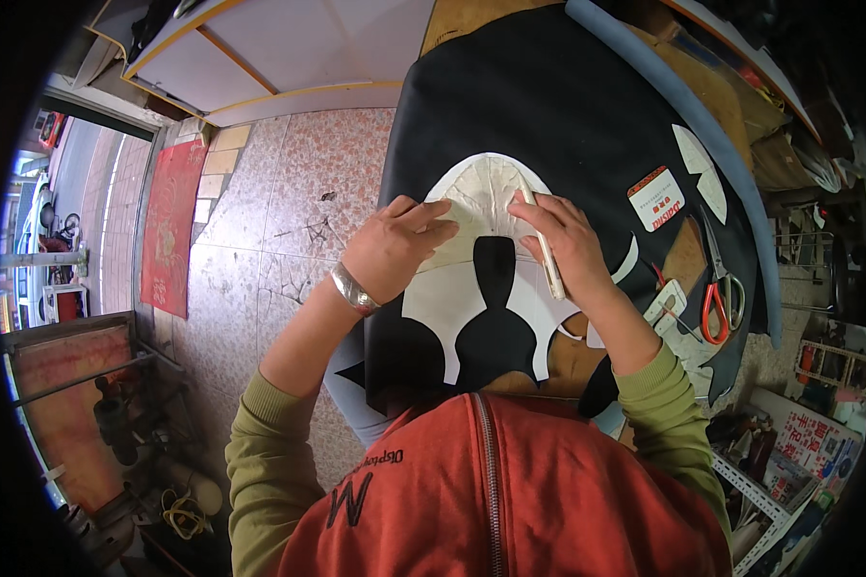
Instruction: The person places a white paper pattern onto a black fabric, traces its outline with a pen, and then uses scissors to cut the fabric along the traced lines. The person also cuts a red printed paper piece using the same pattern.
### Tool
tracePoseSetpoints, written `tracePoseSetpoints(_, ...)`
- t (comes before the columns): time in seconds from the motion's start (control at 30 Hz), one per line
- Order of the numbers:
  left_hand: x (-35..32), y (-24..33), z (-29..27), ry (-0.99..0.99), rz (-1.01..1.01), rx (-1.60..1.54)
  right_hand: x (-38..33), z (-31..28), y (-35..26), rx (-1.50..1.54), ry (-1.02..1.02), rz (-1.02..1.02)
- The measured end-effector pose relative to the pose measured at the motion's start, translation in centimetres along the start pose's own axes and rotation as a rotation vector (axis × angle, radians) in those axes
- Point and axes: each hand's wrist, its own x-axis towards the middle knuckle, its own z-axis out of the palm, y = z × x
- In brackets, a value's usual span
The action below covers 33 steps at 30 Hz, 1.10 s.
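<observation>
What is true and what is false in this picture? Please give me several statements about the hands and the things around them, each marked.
1. The right hand holds a slim pale tool. True.
2. The left hand holds the scissors. False: they lie unheld, to the right of both hands.
3. A pale arch-shaped piece lies over black material. True.
4. The person's jacket is blue. False: it is red.
</observation>
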Motion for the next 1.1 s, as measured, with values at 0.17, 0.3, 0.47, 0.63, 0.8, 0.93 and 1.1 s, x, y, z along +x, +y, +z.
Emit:
tracePoseSetpoints(0.17,0.1,3.9,1.4,-0.082,-0.092,0.346,0.0,-0.1,0.0,-0.009,-0.005,-0.005)
tracePoseSetpoints(0.3,0.3,7.9,3.0,-0.090,-0.220,0.370,0.0,0.0,0.1,0.001,-0.012,-0.009)
tracePoseSetpoints(0.47,1.2,8.9,3.0,-0.140,-0.311,0.329,0.0,0.0,0.2,-0.003,0.001,-0.021)
tracePoseSetpoints(0.63,1.4,9.3,2.5,-0.226,-0.328,0.342,0.6,-0.7,-0.7,0.178,0.090,0.001)
tracePoseSetpoints(0.8,1.6,9.4,2.3,-0.306,-0.368,0.293,1.2,-0.1,-1.1,0.663,0.020,0.329)
tracePoseSetpoints(0.93,1.5,9.6,2.6,-0.308,-0.375,0.290,2.1,0.1,-1.6,0.719,-0.006,0.399)
tracePoseSetpoints(1.1,1.1,9.5,3.1,-0.265,-0.373,0.297,2.9,0.4,-1.3,0.538,-0.012,0.261)
